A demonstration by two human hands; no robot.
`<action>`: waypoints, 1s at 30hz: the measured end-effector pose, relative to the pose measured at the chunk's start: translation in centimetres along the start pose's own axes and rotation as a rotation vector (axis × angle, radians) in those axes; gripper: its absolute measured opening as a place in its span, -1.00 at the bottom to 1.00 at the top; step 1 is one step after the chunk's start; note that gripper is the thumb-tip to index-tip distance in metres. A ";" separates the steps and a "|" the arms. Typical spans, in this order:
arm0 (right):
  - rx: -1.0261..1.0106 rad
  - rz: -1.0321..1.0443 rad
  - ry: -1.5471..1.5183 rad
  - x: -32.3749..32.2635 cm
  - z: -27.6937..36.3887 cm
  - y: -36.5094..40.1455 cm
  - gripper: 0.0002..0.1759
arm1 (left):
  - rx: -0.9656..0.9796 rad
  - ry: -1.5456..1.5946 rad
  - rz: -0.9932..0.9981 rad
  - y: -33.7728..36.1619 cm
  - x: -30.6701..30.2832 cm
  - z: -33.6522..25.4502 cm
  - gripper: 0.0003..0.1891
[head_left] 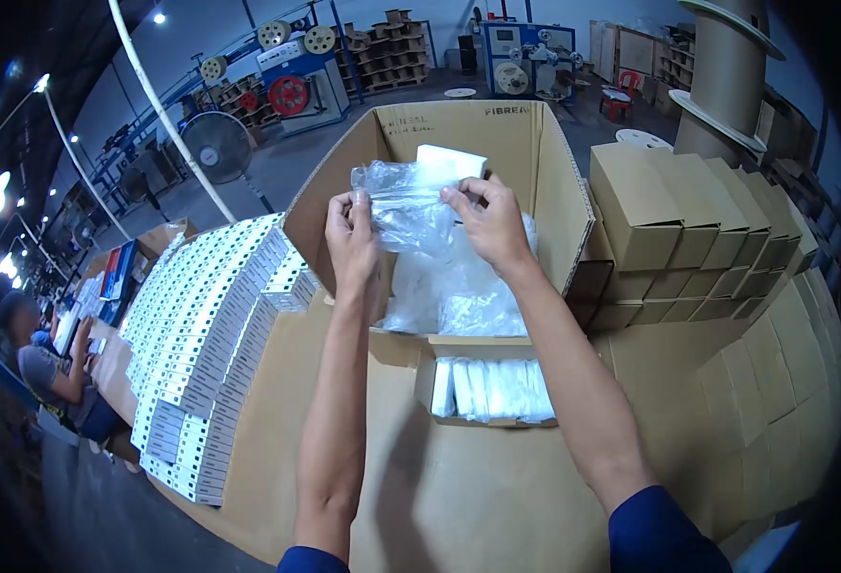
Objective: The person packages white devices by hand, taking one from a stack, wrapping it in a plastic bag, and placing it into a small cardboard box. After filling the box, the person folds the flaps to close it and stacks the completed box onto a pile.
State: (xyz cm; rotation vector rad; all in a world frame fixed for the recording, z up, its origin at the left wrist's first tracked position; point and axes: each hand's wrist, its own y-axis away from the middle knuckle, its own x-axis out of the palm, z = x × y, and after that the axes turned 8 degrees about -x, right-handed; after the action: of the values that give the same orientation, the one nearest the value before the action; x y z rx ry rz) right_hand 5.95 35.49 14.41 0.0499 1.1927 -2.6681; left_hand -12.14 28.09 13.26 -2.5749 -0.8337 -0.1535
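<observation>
Over a large open carton (578,224), a crinkled clear plastic bag (406,205) stretches between my two hands. My left hand (352,234) pinches its left edge between thumb and fingers. On the other side, my right hand (490,218) grips the bag's right part, its thumb pressed on the plastic. A flat white box (452,162) rises behind the bag, right at the fingers of my right hand; I cannot tell whether it is inside the bag. Below my hands, many clear bags (483,310) fill the carton. In front stands a small carton (424,382) with a row of plastic-wrapped white boxes (492,390).
Stacked white boxes with printed labels (210,325) cover the table's left side. Brown cartons (635,205) are piled at the right, beside flat cardboard (774,382). A person (53,368) sits at the far left. A fan (218,148) and machines (296,81) stand behind.
</observation>
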 end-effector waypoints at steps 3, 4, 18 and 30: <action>-0.041 0.002 0.033 -1.1 2.4 1.4 -0.68 | -0.124 0.064 -0.010 4.0 1.3 -4.1 -0.68; -0.043 0.009 0.007 -1.4 3.3 2.1 -0.68 | -0.178 0.051 -0.003 5.1 1.3 -5.1 -0.68; 0.320 0.411 0.009 -3.4 15.6 23.3 -0.62 | 0.015 -0.308 -0.090 23.3 -8.0 -6.6 -0.59; 0.232 0.038 -0.189 0.2 21.8 32.9 -0.79 | 0.108 -0.462 -0.170 36.1 -15.2 -8.5 -0.70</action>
State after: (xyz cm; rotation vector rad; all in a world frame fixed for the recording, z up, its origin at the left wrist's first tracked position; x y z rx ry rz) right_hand 14.04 -2.01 4.92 -0.1385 0.8147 -2.6933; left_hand -3.27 -10.02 4.33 -2.4671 -1.1864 0.4423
